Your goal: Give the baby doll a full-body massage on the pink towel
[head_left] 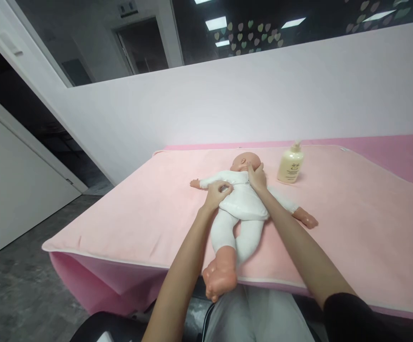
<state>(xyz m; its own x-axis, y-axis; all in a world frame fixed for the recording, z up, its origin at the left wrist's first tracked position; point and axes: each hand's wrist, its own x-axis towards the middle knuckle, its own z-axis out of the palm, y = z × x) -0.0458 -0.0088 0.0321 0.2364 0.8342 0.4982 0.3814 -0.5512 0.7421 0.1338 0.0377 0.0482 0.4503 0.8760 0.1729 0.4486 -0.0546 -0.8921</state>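
A white wall [263, 99] with a dark window [206, 52] above it stands behind the far edge of the tabletop, and a white door [17, 175] is off past its left edge. A peach blanket [128, 213] covers most of the tabletop, over a deeper pink cloth [380, 154] that shows along the far edge and hangs below the near left corner.

A baby doll [244, 202] in white clothes lies on the blanket, head toward the far edge, 1 bare foot jutting over the near edge. The left hand [219, 194] rests on the side of its chest, thumb and fingers curved; I cannot tell whether they pinch the fabric. The right hand [257, 178] touches the doll's chin and cheek, thumb apart from the fingers; its grip cannot be told. 1 pale yellow pump bottle [290, 165] stands near the far edge, right of the doll's head.
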